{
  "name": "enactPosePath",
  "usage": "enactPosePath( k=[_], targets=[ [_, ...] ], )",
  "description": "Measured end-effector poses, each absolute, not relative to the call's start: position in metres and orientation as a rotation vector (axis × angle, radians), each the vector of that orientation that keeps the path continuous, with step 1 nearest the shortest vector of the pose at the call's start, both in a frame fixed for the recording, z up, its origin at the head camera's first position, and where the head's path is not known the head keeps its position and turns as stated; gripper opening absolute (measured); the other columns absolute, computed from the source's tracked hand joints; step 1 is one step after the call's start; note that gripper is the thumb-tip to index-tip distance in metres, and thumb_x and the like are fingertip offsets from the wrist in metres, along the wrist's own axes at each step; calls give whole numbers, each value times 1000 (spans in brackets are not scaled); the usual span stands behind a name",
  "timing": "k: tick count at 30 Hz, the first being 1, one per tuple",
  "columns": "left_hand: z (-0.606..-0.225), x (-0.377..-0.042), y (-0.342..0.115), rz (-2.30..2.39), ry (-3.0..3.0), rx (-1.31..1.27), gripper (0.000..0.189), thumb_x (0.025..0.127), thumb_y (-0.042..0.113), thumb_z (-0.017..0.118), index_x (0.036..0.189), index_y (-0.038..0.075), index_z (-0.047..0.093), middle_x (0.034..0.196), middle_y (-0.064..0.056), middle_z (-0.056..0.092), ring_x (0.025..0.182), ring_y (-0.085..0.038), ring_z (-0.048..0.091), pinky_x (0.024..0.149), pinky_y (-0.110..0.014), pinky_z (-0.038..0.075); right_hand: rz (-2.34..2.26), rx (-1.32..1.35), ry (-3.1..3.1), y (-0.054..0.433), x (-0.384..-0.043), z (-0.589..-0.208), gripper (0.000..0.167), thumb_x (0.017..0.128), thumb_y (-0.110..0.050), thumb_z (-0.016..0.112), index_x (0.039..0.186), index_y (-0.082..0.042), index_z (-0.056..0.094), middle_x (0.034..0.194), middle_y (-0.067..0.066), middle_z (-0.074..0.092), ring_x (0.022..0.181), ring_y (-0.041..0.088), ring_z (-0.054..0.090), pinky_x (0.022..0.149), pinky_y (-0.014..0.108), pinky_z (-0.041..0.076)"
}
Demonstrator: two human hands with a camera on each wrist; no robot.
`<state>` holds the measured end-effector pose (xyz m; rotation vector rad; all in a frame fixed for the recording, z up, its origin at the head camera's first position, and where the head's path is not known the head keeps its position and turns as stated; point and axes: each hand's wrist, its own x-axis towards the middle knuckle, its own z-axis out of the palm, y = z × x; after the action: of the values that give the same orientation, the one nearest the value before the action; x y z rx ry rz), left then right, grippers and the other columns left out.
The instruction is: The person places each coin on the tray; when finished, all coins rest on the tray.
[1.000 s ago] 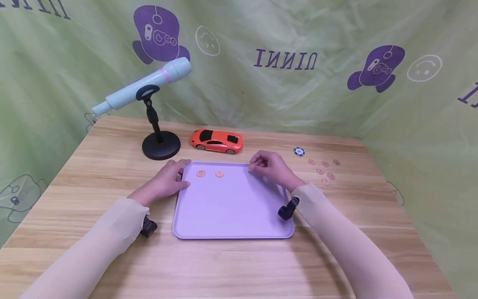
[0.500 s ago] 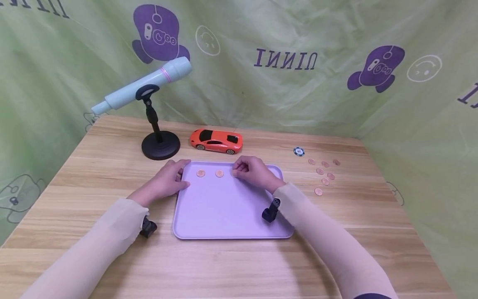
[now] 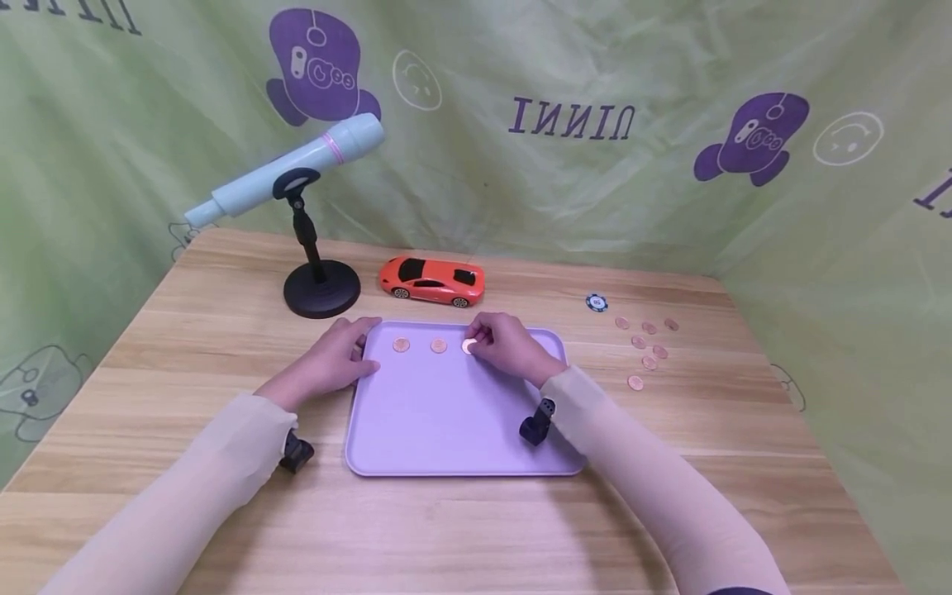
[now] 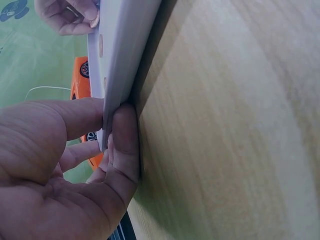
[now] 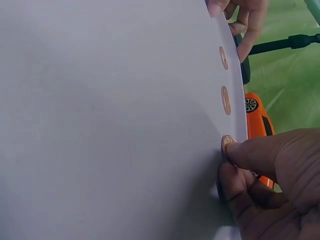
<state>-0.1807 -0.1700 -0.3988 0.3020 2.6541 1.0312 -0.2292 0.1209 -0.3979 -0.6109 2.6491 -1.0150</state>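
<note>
My left hand (image 3: 330, 355) grips the lilac tray (image 3: 464, 468) at its left rim. In the left wrist view its thumb (image 4: 85, 117) lies over the rim and the fingers (image 4: 125, 135) reach beneath it. Near the tray's far edge my right hand (image 3: 511, 347) pinches a copper coin (image 3: 468, 346). The right wrist view has the thumb overlapping this coin (image 5: 228, 143), close over the tray surface. Two more coins, one at the far left (image 3: 401, 345) and another beside it (image 3: 439, 345), lie flat on the tray, in a row with the held one.
Behind the tray is an orange toy car (image 3: 431, 282). A light-blue microphone (image 3: 286, 169) rests on a black stand (image 3: 321, 289) at the back left. Right of the tray lie a blue-and-white poker chip (image 3: 597, 302) and several loose coins (image 3: 639, 341). A green curtain (image 3: 521, 198) hangs behind.
My right hand has moved left along the tray's far edge with a coin, stopping beside the two lying coins; the coin now shows more between the fingers. The left hand has stayed put.
</note>
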Motion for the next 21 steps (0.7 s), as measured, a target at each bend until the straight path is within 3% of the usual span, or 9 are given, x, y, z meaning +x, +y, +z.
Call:
enactPosePath(
  k=[21],
  targets=[
    [-397, -180, -169, 1038, 2643, 287, 73, 98, 6, 69, 160, -5, 32, 127, -30, 49, 94, -27, 60, 76, -30, 54, -994, -609, 2667, 124, -226, -399, 11, 97, -9, 72, 106, -1, 73, 99, 12, 73, 90, 17, 67, 83, 26, 56]
  ],
)
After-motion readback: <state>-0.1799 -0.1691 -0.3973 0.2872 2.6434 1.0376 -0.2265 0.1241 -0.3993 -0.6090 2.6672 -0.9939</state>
